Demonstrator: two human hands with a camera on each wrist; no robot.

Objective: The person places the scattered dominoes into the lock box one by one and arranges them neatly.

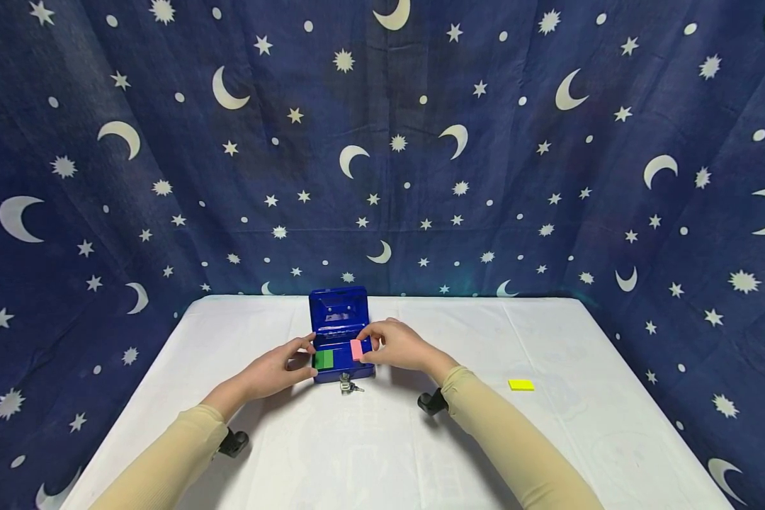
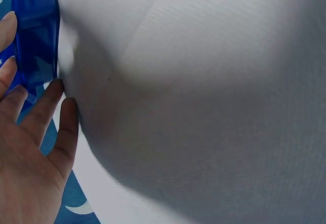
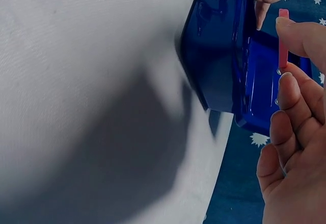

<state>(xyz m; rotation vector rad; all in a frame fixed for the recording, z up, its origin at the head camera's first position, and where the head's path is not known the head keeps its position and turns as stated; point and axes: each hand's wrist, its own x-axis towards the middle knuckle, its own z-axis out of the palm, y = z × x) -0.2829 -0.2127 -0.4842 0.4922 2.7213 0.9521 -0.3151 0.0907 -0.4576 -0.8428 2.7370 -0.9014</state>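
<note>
A blue metal cash box (image 1: 343, 377) stands on the table with its lid (image 1: 339, 306) raised at the back. Thumb and index finger of my right hand (image 1: 403, 346) pinch a thin pink block (image 1: 356, 350) over the right part of the box. The right wrist view has the same pink block (image 3: 283, 40) held on edge, the other fingers loosely bent. My left hand (image 1: 274, 370) touches the box's left side with spread fingers; in the left wrist view its fingertips meet the blue wall (image 2: 38, 35). Green blocks (image 1: 324, 359) lie side by side inside the box's left part.
Keys (image 1: 350, 386) hang from the lock on the box's front. A yellow block (image 1: 520, 385) lies flat on the white tablecloth (image 1: 586, 439), right of my right forearm. A dark blue curtain with moons and stars (image 1: 382, 191) surrounds the table's back and sides.
</note>
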